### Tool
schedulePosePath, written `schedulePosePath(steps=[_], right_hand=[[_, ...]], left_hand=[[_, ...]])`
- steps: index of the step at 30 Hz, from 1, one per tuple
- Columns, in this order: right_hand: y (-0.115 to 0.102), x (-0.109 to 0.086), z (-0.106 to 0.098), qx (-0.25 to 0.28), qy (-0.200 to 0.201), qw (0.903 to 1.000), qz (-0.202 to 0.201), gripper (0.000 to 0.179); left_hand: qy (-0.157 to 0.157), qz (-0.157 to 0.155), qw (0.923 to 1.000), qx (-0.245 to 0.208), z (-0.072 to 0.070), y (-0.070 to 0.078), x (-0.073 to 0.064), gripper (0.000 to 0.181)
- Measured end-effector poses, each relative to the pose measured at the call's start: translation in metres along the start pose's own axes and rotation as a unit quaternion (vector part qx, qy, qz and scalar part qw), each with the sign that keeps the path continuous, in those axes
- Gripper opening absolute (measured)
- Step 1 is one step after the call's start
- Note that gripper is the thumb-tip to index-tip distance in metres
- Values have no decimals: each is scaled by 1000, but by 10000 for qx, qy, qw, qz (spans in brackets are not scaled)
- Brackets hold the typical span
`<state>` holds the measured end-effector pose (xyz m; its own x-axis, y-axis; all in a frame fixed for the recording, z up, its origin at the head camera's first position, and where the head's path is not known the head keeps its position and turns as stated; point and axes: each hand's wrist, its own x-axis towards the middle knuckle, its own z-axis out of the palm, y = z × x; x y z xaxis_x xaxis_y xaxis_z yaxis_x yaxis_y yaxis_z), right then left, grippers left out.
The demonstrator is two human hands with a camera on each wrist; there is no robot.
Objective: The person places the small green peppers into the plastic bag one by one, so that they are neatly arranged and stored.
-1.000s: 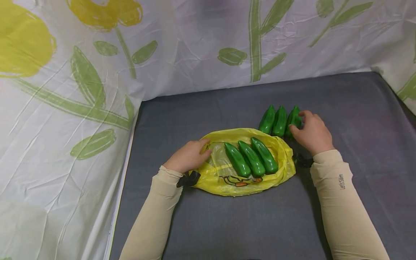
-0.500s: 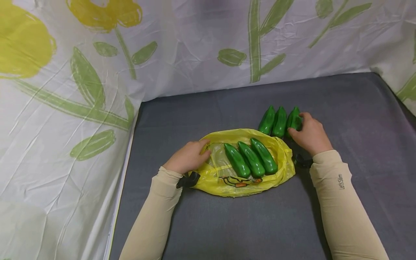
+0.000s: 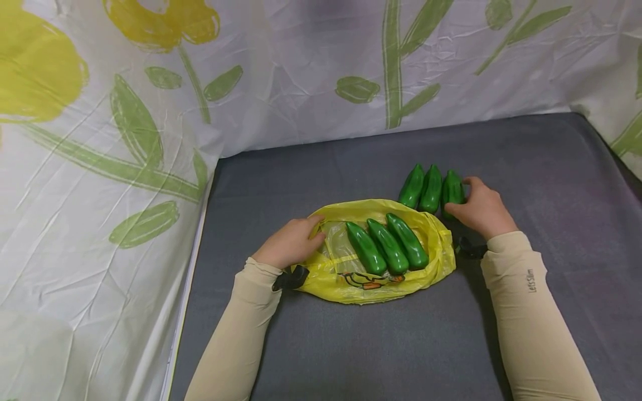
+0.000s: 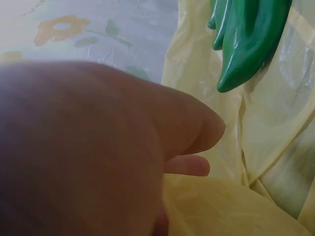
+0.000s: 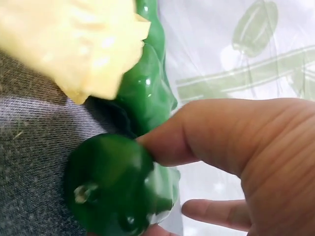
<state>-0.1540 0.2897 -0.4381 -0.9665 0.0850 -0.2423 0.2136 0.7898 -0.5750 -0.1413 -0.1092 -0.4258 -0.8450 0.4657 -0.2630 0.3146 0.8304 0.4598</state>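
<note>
A yellow plastic bag (image 3: pixel 321 284) lies with its mouth spread, and three glossy green peppers rest side by side in it, the middle pepper (image 3: pixel 388 246) among them. At the bag's left end my left hand (image 3: pixel 288 242) holds the rim; part of its grip is hidden in the left wrist view. Behind the bag's right side, two more peppers (image 3: pixel 430 189) stand close together. My right hand (image 3: pixel 482 210) grips the rightmost green pepper (image 3: pixel 453 192) beside them, thumb on its near side. In the right wrist view, that pepper's stem end (image 5: pixel 86 192) faces the camera.
A dark grey cloth (image 3: pixel 401 345) covers the table. White fabric with a flower print (image 3: pixel 301 72) hangs along the back and left edges. Black wrist straps (image 3: pixel 291 277) sit at both wrists, close to the bag.
My right hand has closed on the rightmost pepper, which has shifted slightly toward me and stands more upright. The left hand and bag stay put.
</note>
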Motion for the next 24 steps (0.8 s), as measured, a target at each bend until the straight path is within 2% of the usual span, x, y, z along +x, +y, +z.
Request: schedulePosePath(steps=[8,24], right_hand=[[1,0,-3,-102,-180,9998,50,88],[-5,-7,-8,-98,-81,9997,-187,90]], left_hand=[[3,15,10000,-8,2,-2,1,50],[76,61,10000,-6,0,0,0,49]])
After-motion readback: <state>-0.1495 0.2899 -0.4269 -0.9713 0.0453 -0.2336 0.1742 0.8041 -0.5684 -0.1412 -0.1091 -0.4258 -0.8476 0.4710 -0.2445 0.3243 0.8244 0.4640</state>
